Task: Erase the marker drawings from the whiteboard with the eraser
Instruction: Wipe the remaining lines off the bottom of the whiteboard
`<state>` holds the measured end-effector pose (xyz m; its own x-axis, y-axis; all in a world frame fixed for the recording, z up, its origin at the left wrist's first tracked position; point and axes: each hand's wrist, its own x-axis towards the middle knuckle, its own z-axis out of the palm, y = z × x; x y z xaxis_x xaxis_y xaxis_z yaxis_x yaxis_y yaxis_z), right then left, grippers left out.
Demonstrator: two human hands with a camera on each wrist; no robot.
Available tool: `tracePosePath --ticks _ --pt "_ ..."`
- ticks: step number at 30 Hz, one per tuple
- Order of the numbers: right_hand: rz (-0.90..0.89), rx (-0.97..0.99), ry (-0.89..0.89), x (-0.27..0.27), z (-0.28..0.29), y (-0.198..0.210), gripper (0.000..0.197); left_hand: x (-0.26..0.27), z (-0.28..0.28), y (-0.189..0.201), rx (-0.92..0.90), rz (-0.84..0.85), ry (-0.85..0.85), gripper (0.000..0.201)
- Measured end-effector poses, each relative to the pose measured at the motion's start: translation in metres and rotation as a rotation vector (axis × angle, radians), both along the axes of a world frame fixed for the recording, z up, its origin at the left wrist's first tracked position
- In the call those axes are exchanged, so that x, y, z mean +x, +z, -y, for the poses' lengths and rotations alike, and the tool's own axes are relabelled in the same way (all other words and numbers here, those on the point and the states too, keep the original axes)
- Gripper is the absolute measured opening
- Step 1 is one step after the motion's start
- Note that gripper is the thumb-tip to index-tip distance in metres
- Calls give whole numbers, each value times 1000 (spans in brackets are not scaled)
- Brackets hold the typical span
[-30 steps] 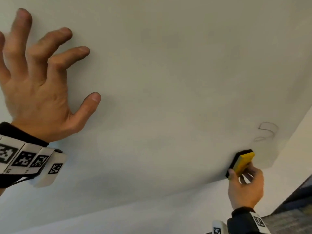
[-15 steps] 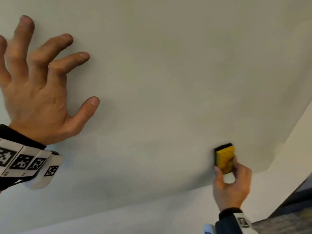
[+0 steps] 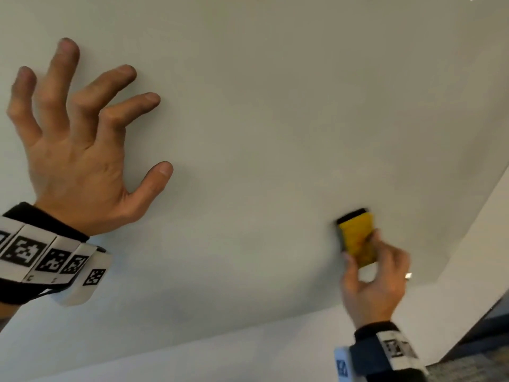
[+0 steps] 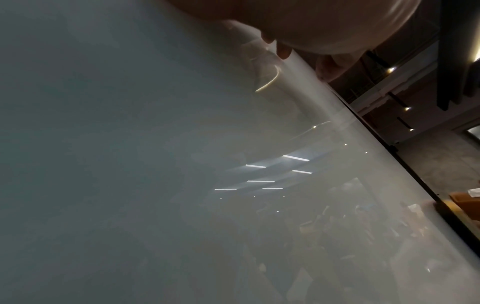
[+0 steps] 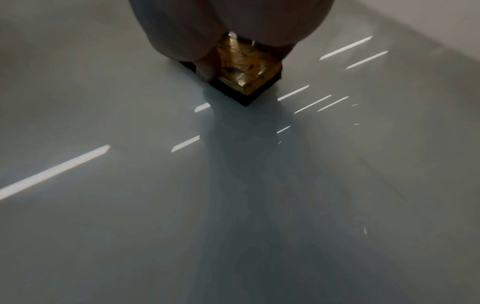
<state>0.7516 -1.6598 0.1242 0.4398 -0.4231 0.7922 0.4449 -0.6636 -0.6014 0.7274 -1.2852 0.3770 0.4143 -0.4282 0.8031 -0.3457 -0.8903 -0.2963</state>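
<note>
The whiteboard (image 3: 275, 119) fills the head view, and I see no marker lines on it. My right hand (image 3: 371, 282) pinches a yellow eraser (image 3: 358, 238) with a black felt side pressed against the board near its lower right corner. In the right wrist view the eraser (image 5: 246, 67) sits flat on the glossy board (image 5: 130, 205) under my fingers. My left hand (image 3: 80, 150) is at the upper left with its fingers spread and bent, fingertips against the board, holding nothing. The left wrist view shows only the board (image 4: 155, 164) and the heel of that hand.
A white wall strip (image 3: 248, 354) runs below the board's lower edge. The board's right edge (image 3: 468, 216) slants up to the right, with white wall and dark carpet (image 3: 482, 362) beyond it. Ceiling lights reflect in the board (image 5: 52, 170).
My right hand slid the eraser left and slightly up along the board's lower part. The small squiggle seen one second ago near the right edge is gone. My left hand stays on the board.
</note>
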Motion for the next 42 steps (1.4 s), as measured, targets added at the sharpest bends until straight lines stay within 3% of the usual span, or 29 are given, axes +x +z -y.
tracePosePath --ticks 3,5,8,11,13,16,19,21,24,26,30,32,34,38,40,42 --pt "72 218 -120 20 21 41 62 -5 5 1 46 62 34 72" --pt "119 162 -86 17 -13 76 60 -5 7 1 49 97 66 72" --pt "147 -109 70 -7 -77 56 57 -5 7 0 40 129 70 71" --pt "68 -256 125 -14 -60 20 57 -6 3 -1 64 130 83 71" --pt "74 -128 36 -5 -28 28 54 -8 5 -2 77 149 110 70" --pt "117 131 -62 11 -13 78 56 -8 8 -2 93 178 133 68" --pt "185 54 -9 6 -68 114 54 -9 9 -1 89 160 124 63" --pt "212 -88 97 -10 -119 108 53 -14 11 2 83 117 96 59" --pt "199 -277 188 -27 -148 89 55 -31 10 10 -43 -15 -109 51" --pt "230 -279 167 -21 -134 106 53 -49 -1 15 -178 -48 -267 46" --pt "289 6 44 -6 -133 188 60 -86 -42 7 -373 97 -254 31" --pt "301 -53 60 -14 -174 207 58 -94 -64 -5 -459 135 -222 24" --pt "313 -229 147 -33 -231 190 52 -97 -82 -18 -532 146 -208 20" --pt "226 -602 283 -63 -297 104 56 -114 -108 -39 -620 111 -194 16" --pt "207 -663 335 -67 -291 89 56 -127 -126 -47 -657 97 -165 14" --pt "234 -590 370 -72 -279 101 52 -140 -149 -55 -700 89 -127 15"
